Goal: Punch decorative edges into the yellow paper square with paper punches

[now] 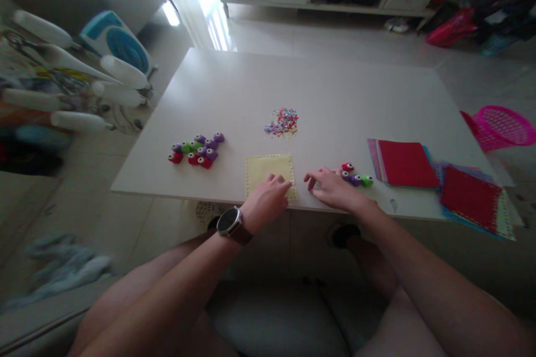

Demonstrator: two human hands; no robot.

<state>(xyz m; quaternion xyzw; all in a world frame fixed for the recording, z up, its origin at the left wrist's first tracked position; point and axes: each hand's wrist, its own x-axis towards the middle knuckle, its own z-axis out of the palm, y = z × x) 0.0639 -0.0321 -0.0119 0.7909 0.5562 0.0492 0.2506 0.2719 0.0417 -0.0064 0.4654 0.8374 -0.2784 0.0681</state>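
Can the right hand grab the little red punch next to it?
Probably yes. The right hand lies flat on the table, beside the red punch, with nothing between them.

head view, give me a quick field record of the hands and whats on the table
left hand: rests on yellow paper square, wears a watch
right hand: flat on table, beside small punches
punch group: red, green, purple, left side
confetti pile: centre
paper stacks: red on top, right side
pink basket: beyond right table edge
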